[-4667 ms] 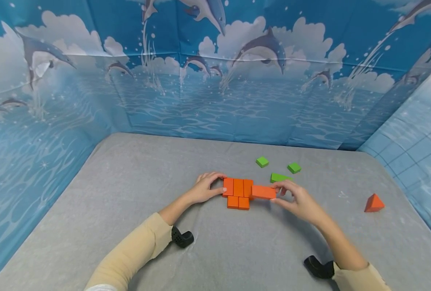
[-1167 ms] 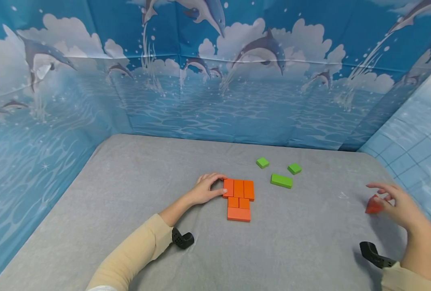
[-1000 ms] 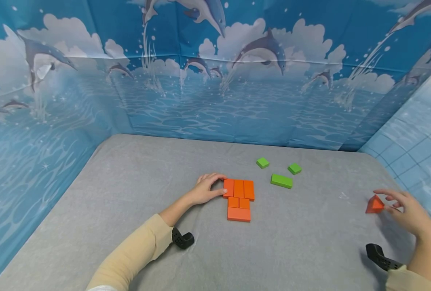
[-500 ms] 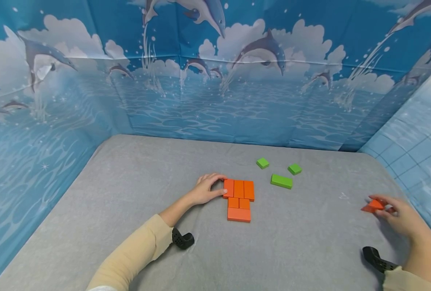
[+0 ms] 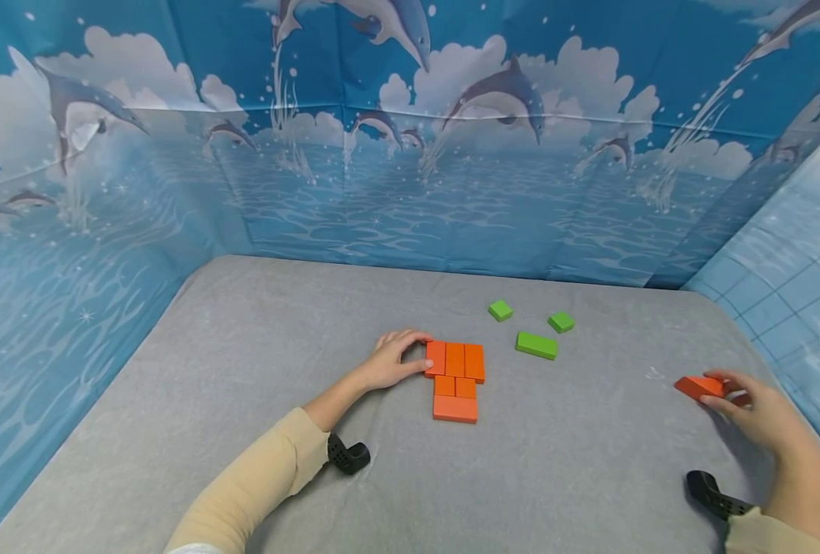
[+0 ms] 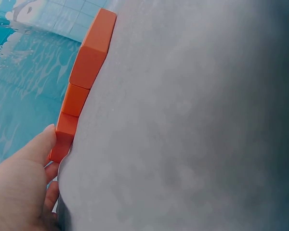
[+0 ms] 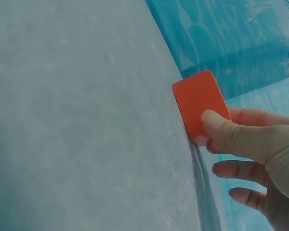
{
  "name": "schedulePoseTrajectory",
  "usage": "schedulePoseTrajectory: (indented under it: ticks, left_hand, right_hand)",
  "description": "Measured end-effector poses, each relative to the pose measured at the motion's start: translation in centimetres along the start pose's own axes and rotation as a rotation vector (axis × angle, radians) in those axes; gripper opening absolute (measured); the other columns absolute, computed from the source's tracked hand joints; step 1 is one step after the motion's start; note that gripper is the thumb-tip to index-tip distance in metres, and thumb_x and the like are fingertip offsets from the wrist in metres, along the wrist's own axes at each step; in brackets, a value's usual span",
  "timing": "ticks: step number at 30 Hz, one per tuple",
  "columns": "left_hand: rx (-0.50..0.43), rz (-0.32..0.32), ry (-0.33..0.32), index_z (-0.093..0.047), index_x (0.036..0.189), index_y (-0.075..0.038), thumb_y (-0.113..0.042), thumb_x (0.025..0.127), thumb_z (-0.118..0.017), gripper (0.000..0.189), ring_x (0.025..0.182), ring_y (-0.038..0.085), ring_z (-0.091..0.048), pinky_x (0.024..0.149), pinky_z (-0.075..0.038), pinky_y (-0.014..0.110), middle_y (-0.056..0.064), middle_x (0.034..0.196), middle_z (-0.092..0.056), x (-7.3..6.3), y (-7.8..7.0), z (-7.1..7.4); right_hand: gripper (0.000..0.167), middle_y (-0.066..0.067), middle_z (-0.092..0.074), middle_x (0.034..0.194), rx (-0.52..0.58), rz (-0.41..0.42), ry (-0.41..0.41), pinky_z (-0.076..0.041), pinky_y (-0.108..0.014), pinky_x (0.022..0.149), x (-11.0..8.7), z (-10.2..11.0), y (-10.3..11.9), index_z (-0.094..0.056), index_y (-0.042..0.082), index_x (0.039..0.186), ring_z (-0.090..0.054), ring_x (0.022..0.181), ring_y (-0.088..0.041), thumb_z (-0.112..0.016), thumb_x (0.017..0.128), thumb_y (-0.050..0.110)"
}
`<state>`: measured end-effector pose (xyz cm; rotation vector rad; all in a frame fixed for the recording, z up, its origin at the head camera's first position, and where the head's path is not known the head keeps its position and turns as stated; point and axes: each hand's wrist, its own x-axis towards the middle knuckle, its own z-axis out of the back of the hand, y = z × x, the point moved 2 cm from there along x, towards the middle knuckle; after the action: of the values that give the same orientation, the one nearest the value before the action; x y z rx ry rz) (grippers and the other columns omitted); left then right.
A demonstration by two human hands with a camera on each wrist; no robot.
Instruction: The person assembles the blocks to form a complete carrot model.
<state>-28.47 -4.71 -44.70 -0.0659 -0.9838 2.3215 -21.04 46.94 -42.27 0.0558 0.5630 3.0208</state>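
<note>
Toward the right side in the head view, my right hand [image 5: 763,412] pinches an orange triangular block [image 5: 697,386] between thumb and fingers. The right wrist view shows the thumb pressed on a flat face of that triangular block [image 7: 196,98]. Near the middle, several orange blocks [image 5: 455,359] lie flat and joined: three upright pieces in a row, two small ones below them, and a wider block [image 5: 455,408] nearest me. My left hand [image 5: 385,360] holds the leftmost orange block [image 5: 435,355] by its ends, thumb at the near end and fingertips at the far end.
Behind and right of the orange group lie a long green block [image 5: 536,345] and two small green ones [image 5: 500,310]. Grey cloth [image 5: 278,323] covers the table, and a dolphin-printed curtain [image 5: 417,192] surrounds it. Black wrist mounts [image 5: 348,454] sit below both hands.
My right hand set the wide orange block below the small ones, then moved right to the triangular block, took hold of it and tipped it over leftward. The left hand has stayed put.
</note>
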Motion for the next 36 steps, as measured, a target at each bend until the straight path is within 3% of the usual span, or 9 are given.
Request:
schedulePoseTrajectory:
  ticks: [4, 10, 23, 30, 36]
  left_hand:
    - [-0.005, 0.002, 0.003, -0.051, 0.127, -0.012, -0.029, 0.089, -0.06, 0.043, 0.122, 0.027, -0.038, 0.104, -0.016, 0.05, 0.007, 0.132, -0.049, 0.0, -0.1, 0.1]
    - [-0.008, 0.005, 0.003, -0.051, 0.127, -0.012, -0.03, 0.089, -0.059, 0.043, 0.122, 0.027, -0.037, 0.103, -0.016, 0.05, 0.006, 0.131, -0.05, 0.0, 0.0, 0.1]
    - [-0.011, 0.003, 0.014, -0.051, 0.128, -0.012, -0.03, 0.089, -0.059, 0.043, 0.123, 0.026, -0.037, 0.104, -0.015, 0.049, 0.006, 0.132, -0.049, 0.0, -0.1, 0.1]
    - [-0.017, -0.008, 0.003, -0.051, 0.127, -0.012, -0.029, 0.089, -0.06, 0.043, 0.122, 0.027, -0.037, 0.103, -0.015, 0.05, 0.006, 0.13, -0.05, 0.0, -0.1, 0.1]
    - [-0.007, -0.005, -0.004, -0.052, 0.126, -0.012, -0.029, 0.089, -0.06, 0.042, 0.122, 0.028, -0.038, 0.103, -0.016, 0.05, 0.006, 0.129, -0.051, 0.0, -0.1, 0.1]
  right_hand:
    - [0.052, -0.023, -0.054, 0.085, 0.003, 0.052, -0.019, -0.041, -0.038, 0.055, -0.1, 0.4, 2.0, -0.047, -0.01, 0.111, -0.051, 0.073, -0.035, -0.066, 0.084, 0.031]
    - [0.044, -0.004, -0.056, 0.077, 0.046, 0.242, -0.07, -0.036, -0.024, 0.05, -0.3, 0.8, 8.4, -0.055, -0.001, 0.11, -0.044, 0.063, -0.005, -0.071, 0.08, 0.027]
    - [0.038, 0.005, -0.053, 0.067, 0.14, 0.406, -0.126, -0.035, -0.023, 0.046, -2.1, -3.0, 21.3, -0.063, 0.005, 0.102, -0.045, 0.058, -0.008, -0.079, 0.071, 0.021]
    - [0.035, 0.014, -0.049, 0.061, 0.132, 0.497, -0.123, -0.034, -0.02, 0.044, -3.9, -5.5, 25.9, -0.066, 0.013, 0.096, -0.041, 0.052, -0.003, -0.08, 0.068, 0.027]
    - [0.037, 0.017, -0.047, 0.059, 0.128, 0.536, -0.078, -0.032, -0.018, 0.044, -5.5, -7.3, 28.4, -0.067, 0.013, 0.093, -0.036, 0.048, 0.002, -0.081, 0.065, 0.031]
